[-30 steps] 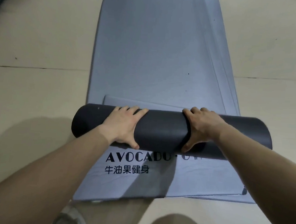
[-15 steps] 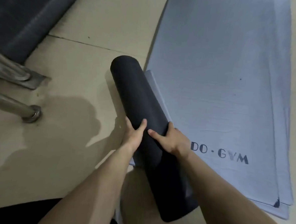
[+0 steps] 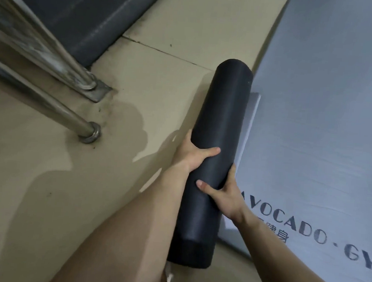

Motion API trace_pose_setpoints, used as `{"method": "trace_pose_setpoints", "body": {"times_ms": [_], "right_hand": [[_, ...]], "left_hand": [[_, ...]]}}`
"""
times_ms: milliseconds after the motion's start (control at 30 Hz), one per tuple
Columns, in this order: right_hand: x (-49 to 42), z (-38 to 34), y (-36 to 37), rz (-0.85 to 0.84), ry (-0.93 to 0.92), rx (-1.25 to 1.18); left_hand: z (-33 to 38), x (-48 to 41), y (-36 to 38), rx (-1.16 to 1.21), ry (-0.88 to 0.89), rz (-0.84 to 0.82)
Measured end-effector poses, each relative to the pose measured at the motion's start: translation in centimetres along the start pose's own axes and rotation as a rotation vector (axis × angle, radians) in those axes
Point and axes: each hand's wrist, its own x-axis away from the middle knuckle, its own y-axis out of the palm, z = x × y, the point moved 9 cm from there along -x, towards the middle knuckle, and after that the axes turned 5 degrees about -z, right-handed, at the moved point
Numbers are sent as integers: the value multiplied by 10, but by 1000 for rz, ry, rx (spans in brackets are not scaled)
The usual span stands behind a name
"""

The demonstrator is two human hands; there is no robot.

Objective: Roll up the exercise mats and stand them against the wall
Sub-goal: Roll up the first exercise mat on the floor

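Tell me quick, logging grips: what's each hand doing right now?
Left hand: closed around the rolled black mat, thumb across its top.
Right hand: closed on the same roll, lower down, from the opposite side.

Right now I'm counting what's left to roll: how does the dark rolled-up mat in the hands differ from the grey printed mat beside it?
The dark rolled-up mat is a tight cylinder, gripped by the left hand and right hand; the grey printed mat lies flat, unrolled, untouched. The dark one shows no lettering; the grey one is lettered.
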Motion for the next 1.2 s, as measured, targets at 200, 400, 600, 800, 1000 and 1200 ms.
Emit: {"method": "trace_pose_setpoints", "body": {"times_ms": [200,400,600,800,1000,1200], "right_hand": [[-87,-16,119,-3,45,127],[-133,-40,228,-93,69,331],[-145,-55,337,-220,58,513],[-109,-75,282,-276,45,740],[-9,-61,90,-65,148,1018],[140,32,-146,188,512,1042]], "left_hand": [[-47,-46,-129,-166,-22,-34],[-109,-32,-253,-97,-49,190],[-164,33,-346,-142,-258,687],[-114,49,-311,-410,-241,642],[-33,54,-129,-695,0,165],[-6,117,130,-1112,321,-457]]}}
